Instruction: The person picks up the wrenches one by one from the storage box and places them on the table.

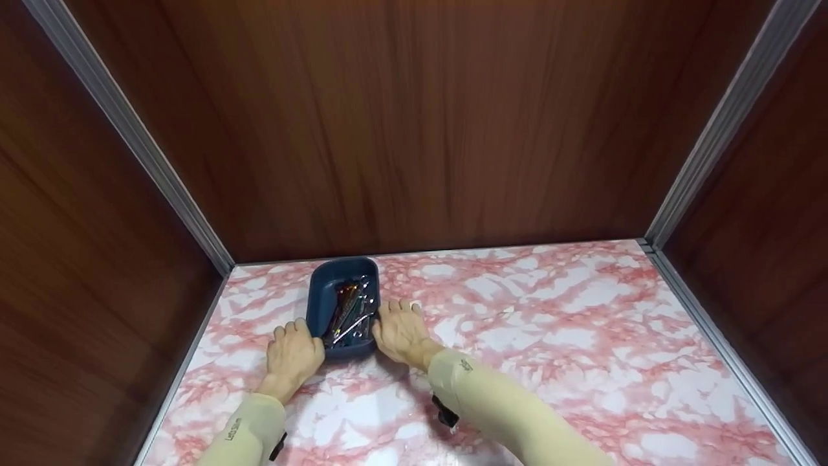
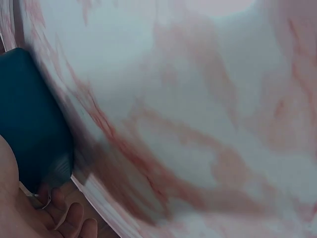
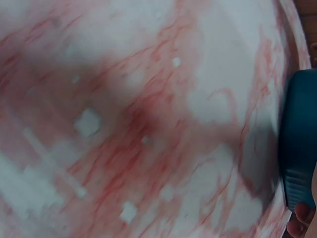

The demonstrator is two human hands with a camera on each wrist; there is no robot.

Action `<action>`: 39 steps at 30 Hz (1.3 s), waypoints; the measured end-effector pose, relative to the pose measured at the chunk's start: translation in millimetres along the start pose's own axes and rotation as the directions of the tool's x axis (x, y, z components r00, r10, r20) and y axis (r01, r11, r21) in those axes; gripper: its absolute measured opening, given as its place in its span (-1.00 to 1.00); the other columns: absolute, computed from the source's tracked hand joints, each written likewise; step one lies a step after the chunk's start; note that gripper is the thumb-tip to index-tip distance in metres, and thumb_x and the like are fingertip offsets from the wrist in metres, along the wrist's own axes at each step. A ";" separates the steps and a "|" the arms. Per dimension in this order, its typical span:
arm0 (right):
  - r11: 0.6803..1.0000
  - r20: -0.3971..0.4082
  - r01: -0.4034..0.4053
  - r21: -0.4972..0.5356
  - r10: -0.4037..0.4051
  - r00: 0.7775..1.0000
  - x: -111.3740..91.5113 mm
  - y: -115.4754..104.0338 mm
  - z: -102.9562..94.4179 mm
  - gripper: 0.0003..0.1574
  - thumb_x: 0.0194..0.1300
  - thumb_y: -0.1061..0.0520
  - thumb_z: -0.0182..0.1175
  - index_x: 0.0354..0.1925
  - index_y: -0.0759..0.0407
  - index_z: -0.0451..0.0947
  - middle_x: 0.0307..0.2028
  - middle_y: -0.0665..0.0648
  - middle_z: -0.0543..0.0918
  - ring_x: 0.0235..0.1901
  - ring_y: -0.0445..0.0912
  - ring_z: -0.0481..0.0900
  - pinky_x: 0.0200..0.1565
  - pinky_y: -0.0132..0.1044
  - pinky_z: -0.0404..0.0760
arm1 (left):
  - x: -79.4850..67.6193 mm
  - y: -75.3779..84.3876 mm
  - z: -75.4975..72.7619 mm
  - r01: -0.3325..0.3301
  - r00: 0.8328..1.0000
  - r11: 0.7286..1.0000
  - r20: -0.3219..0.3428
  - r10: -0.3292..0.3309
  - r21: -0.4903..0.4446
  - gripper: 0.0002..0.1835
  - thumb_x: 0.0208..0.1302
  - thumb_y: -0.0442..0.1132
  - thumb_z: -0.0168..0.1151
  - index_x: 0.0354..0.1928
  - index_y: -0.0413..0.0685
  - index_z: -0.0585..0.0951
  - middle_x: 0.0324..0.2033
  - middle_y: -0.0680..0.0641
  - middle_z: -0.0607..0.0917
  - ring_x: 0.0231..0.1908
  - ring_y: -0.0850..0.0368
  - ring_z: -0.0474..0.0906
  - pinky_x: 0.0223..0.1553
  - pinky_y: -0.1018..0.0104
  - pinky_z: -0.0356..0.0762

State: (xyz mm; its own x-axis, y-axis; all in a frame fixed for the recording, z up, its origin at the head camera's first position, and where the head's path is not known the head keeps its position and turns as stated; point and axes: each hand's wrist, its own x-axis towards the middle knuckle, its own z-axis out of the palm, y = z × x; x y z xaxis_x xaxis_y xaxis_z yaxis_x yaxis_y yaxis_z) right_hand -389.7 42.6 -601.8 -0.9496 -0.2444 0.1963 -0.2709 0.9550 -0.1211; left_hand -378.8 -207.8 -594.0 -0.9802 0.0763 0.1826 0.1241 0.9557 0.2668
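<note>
A dark blue rectangular plastic bin (image 1: 321, 285) is at the left part of the table, long side pointing away from me. Inside it lies a pile of slim items (image 1: 350, 312), some amber, some clear or shiny, with a silver rod across them; their exact kind is too small to tell. My left hand (image 1: 294, 349) grips the bin's left side near its front corner. On the opposite side, my right hand (image 1: 401, 332) holds the right wall. Both wrist views show curled fingertips (image 2: 74, 215) at the bin's edge, the right hand's fingers (image 3: 299, 218) only partly in view.
The table (image 1: 550, 323) has a red and white marbled top. Brown wood-grain panels (image 1: 420, 129) with grey metal corner posts close off the back and both sides. The bin's far end is close to the back panel.
</note>
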 end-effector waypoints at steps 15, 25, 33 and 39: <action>0.996 0.007 0.054 -0.068 -0.054 0.999 -16.2 27.6 -11.6 -0.50 0.71 -0.16 -0.09 0.22 0.10 0.58 0.13 0.21 0.72 0.19 0.11 0.65 0.32 0.04 0.62 | -11.5 27.1 5.6 -0.013 1.000 1.000 -0.011 0.013 -0.020 -0.47 0.48 -0.09 0.12 0.21 -0.46 0.54 0.13 -0.49 0.70 0.21 -0.48 0.56 0.09 -0.45 0.61; 0.989 -0.096 0.108 -0.104 -0.118 0.988 -27.8 56.2 -3.1 -0.53 0.70 -0.18 -0.10 0.08 0.10 0.58 0.02 0.20 0.72 0.12 0.10 0.62 0.25 0.05 0.59 | -18.9 49.6 13.4 -0.041 0.998 0.999 -0.052 0.042 0.016 -0.56 0.46 -0.06 0.17 0.05 -0.38 0.56 -0.04 -0.41 0.70 0.01 -0.40 0.57 -0.02 -0.33 0.58; 0.990 -0.131 0.093 -0.111 -0.107 0.986 -43.3 66.6 -14.4 -0.59 0.63 -0.15 0.02 0.00 0.11 0.60 0.00 0.23 0.74 0.09 0.17 0.64 0.20 0.10 0.61 | -23.0 64.5 17.4 -0.094 0.991 0.994 -0.090 0.099 0.056 -0.61 0.45 -0.07 0.20 -0.01 -0.34 0.58 -0.10 -0.40 0.71 -0.01 -0.39 0.59 -0.06 -0.32 0.62; 0.991 -0.113 0.082 -0.106 -0.094 0.989 -51.6 77.1 -22.6 -0.59 0.65 -0.15 0.03 0.03 0.11 0.61 -0.02 0.21 0.74 0.05 0.13 0.64 0.11 0.04 0.60 | -25.7 76.2 20.5 -0.109 0.987 0.992 -0.109 0.115 0.060 -0.61 0.43 -0.07 0.20 -0.03 -0.33 0.60 -0.12 -0.37 0.71 -0.03 -0.36 0.59 -0.10 -0.28 0.61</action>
State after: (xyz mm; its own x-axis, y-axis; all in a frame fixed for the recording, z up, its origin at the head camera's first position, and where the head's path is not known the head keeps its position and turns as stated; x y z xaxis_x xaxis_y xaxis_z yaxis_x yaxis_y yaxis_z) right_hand -358.0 132.6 -599.3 -0.8959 -0.3128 0.3155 -0.3298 0.9441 -0.0005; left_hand -347.3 -131.1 -597.8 -0.9365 0.1546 0.3146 0.2212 0.9569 0.1882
